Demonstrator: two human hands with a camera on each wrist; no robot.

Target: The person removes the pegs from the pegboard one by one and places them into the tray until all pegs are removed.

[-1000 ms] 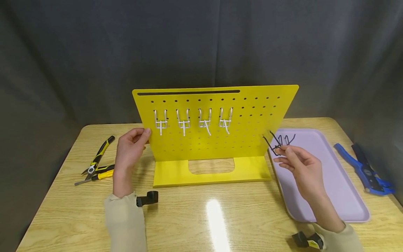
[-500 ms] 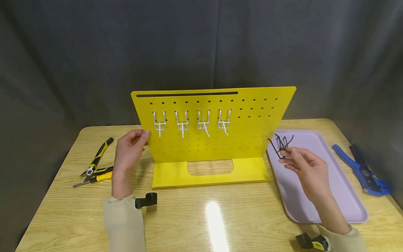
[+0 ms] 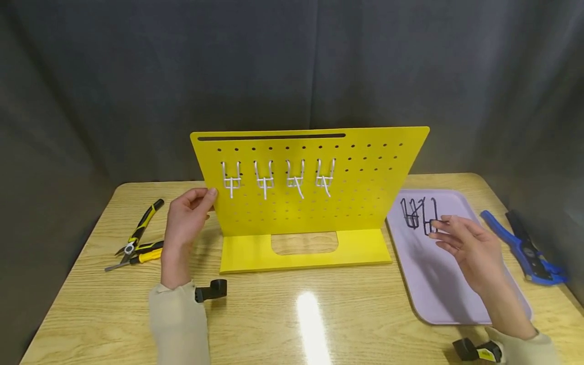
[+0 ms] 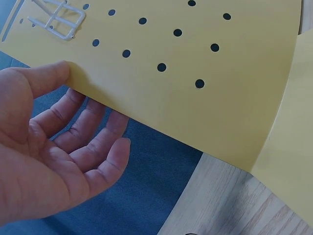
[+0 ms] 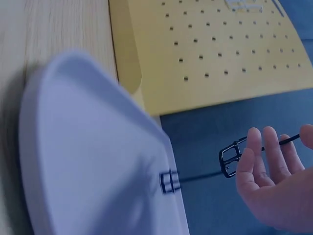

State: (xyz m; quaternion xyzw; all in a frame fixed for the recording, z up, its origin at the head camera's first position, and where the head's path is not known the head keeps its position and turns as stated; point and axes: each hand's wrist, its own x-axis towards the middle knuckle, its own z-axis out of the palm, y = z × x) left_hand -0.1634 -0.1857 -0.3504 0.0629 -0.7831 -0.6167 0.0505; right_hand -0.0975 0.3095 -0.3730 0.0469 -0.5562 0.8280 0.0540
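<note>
A yellow pegboard (image 3: 360,197) stands on its base, with several white pegboard hooks (image 3: 264,177) hanging along an upper row. My left hand (image 3: 187,218) holds the board's left edge, thumb on the front face and fingers behind it, as the left wrist view shows. Over the lilac tray (image 3: 456,304), my right hand (image 3: 474,248) holds a black pegboard hook (image 3: 424,215) at the fingertips. In the right wrist view this hook (image 5: 223,159) is partly hidden behind the fingers. Another black hook (image 3: 412,220) lies at the tray's far left.
Left of the board lie black-and-yellow pliers (image 3: 145,223) and a yellow-handled screwdriver (image 3: 148,255). Blue-handled pliers (image 3: 529,248) lie right of the tray. A dark curtain (image 3: 292,66) hangs behind the wooden table (image 3: 255,319).
My right hand has moved right, away from the board's edge and over the tray, turning the black hook more upright. The left hand keeps its hold on the board, which shifted slightly.
</note>
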